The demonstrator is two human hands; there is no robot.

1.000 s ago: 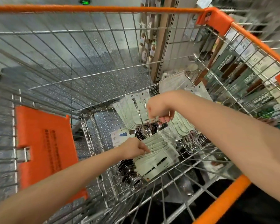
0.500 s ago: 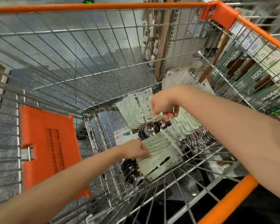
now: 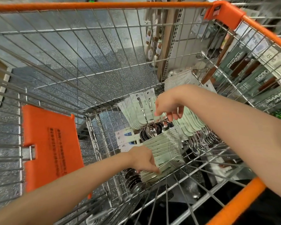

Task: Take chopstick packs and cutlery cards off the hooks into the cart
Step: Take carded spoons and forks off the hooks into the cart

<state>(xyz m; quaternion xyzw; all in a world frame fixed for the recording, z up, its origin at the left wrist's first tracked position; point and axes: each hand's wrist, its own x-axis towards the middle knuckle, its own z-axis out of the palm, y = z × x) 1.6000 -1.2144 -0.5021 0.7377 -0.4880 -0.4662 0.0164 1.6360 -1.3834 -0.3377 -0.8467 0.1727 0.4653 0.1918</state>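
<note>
While both arms reach into the cart (image 3: 136,65), the left hand (image 3: 143,157) presses a fanned stack of spoon cards (image 3: 165,148) (fingers extended); the right hand (image 3: 168,106) hovers relaxed, grip released, over another stack (image 3: 136,111).

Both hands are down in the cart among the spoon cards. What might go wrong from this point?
1. The near stack of spoon cards lies fanned under the left hand; a nudge may slide cards apart.
2. The right hand hovers with loose fingers over the far row of spoon cards, which leans and might topple.
3. The cart has an open wire floor, so a spoon working loose might catch in it.
</note>
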